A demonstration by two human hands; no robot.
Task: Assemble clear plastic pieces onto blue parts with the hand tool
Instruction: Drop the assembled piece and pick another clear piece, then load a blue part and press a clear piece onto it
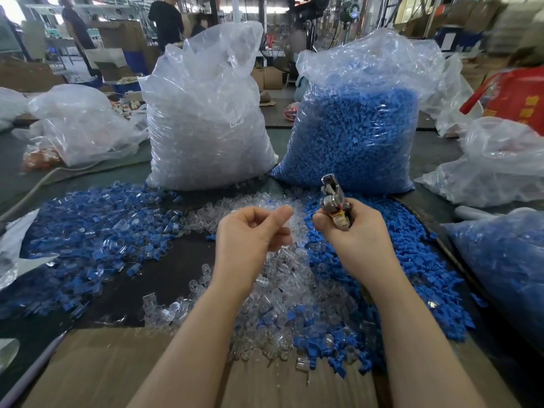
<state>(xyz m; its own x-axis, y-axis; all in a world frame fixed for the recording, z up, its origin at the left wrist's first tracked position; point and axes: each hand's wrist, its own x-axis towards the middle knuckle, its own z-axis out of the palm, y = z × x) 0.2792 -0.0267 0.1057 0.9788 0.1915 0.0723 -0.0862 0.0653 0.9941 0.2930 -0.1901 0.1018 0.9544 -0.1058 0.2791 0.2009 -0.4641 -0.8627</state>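
Observation:
My right hand (350,231) grips a metal hand tool (334,198) with its jaws pointing up and away from me. My left hand (253,231) hovers beside it with curled fingers and pinches a clear plastic piece (290,222) between thumb and fingers; the piece is hard to make out. Below both hands lies a heap of loose clear pieces (279,304). Loose blue parts (412,275) are piled to the right. A spread of blue parts fitted with clear pieces (88,237) lies to the left.
Two tall plastic sacks stand behind the piles: clear pieces (206,122) on the left, blue parts (359,131) on the right. Another bag of blue parts (506,269) lies at the right edge. Flat cardboard (103,369) covers the near edge. People stand in the background.

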